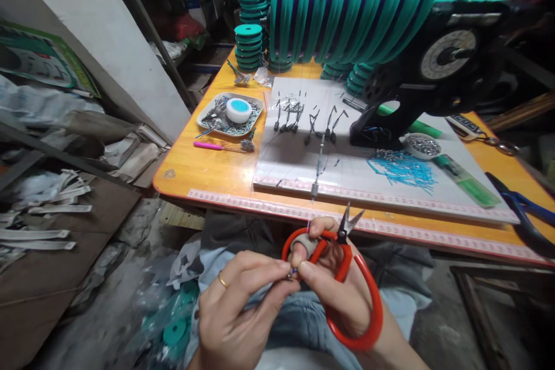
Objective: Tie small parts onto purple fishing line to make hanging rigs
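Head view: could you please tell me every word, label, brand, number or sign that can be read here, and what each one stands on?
No text can be read with certainty.
Table tape: small printed marks, too small to read.
Board tape: similar marks, too small to read.
Dial on the black machine: a ring of marks, too blurred to read.
Green-edged sign: print too blurred to read.

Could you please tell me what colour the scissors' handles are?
The scissors' handles are red-orange, seen best in the head view.
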The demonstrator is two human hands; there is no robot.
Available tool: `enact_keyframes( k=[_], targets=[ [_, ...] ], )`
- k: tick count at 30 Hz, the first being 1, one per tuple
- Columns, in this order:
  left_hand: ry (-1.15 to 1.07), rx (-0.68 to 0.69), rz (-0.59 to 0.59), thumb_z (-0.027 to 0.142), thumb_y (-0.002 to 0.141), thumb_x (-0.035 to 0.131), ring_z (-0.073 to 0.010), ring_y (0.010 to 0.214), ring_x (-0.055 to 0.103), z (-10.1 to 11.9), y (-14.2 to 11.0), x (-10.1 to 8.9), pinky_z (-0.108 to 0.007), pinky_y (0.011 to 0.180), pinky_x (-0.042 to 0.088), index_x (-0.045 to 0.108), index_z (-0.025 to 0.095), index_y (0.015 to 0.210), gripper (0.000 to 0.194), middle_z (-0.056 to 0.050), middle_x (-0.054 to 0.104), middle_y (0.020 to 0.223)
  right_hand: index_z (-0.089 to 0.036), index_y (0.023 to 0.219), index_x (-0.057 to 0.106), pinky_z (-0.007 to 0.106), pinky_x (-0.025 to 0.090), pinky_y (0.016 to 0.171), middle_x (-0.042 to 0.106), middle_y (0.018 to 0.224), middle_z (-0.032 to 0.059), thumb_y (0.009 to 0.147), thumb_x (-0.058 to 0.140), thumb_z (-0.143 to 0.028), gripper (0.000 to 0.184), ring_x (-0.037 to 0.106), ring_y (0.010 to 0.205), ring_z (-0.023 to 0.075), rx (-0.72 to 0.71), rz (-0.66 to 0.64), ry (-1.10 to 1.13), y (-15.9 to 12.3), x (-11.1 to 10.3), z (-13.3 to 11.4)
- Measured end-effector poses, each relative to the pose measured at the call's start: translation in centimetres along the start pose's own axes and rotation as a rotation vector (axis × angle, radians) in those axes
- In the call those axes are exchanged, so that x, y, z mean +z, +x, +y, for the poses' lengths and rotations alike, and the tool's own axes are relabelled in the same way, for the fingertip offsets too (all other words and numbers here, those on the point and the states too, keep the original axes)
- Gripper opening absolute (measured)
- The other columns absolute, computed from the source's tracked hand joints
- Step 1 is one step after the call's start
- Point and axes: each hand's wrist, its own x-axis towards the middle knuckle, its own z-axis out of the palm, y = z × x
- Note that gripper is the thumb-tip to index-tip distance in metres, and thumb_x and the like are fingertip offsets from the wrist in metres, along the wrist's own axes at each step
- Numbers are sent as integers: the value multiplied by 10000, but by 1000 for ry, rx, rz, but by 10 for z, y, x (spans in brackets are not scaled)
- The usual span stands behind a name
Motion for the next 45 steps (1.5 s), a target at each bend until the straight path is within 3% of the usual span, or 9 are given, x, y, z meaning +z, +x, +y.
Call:
enact_keyframes(
  k=[4,7,11,14,17,20,26,35,45],
  targets=[
    [66,17,-24,-29,678,782,-174,662,711,0,2,-1,-236,606,578,794,267,931,389,-24,769,771,-284,1032,545,184,564,699,692,814,-35,839,767,-238,297,671,740,96,-91,23,-86,2,-1,1],
    [59,-55,-73,-10,706,762,-161,666,699,0,3,-1,-224,626,567,785,246,862,300,-20,751,741,-293,1033,575,177,570,708,715,826,-30,849,757,-217,269,694,746,98,-143,33,-235,0,-3,-4],
    [-194,-415,-47,113,778,743,-126,554,671,1,2,3,-190,518,534,761,207,742,102,-10,695,685,-319,1132,626,205,580,694,745,923,8,879,724,-324,271,709,735,126,-238,87,-477,-9,-19,-8],
    [-416,-690,-27,240,773,786,-99,469,646,-3,1,6,-160,454,498,725,174,699,117,13,658,604,-301,1229,639,207,557,571,742,832,25,887,662,-495,393,669,592,131,-297,-60,-672,-17,-34,-10],
    [-574,-826,-84,343,754,811,-81,428,623,-10,0,7,-152,453,502,698,161,706,220,29,655,553,-272,1236,634,202,540,529,732,720,11,835,721,-485,462,669,541,143,-446,-213,-912,-21,-41,-9],
    [-675,-885,-103,391,747,811,-67,404,597,-15,-1,9,-161,450,513,685,155,724,269,39,652,543,-256,1248,576,198,546,550,746,750,15,837,738,-433,476,681,558,141,-588,-214,-1085,-20,-40,-5],
    [-659,-837,-70,388,779,787,-59,402,582,-18,-1,10,-147,427,491,710,153,754,248,32,650,545,-221,1228,557,174,534,576,746,770,15,880,703,-409,422,672,567,116,-534,-240,-1075,-14,-33,-1],
    [-507,-612,-112,234,848,727,-48,488,632,-18,-3,5,-113,487,520,762,216,811,54,42,676,648,-209,1182,589,157,522,565,740,750,5,881,696,-422,384,654,536,105,-551,-232,-1059,-12,-27,-5],
    [-498,-588,-101,224,849,722,-46,486,634,-17,-3,6,-104,488,519,759,215,802,61,42,673,647,-223,1173,587,154,507,543,735,726,3,917,647,-421,329,654,530,107,-567,-241,-1082,-10,-27,-4]
  ],
)
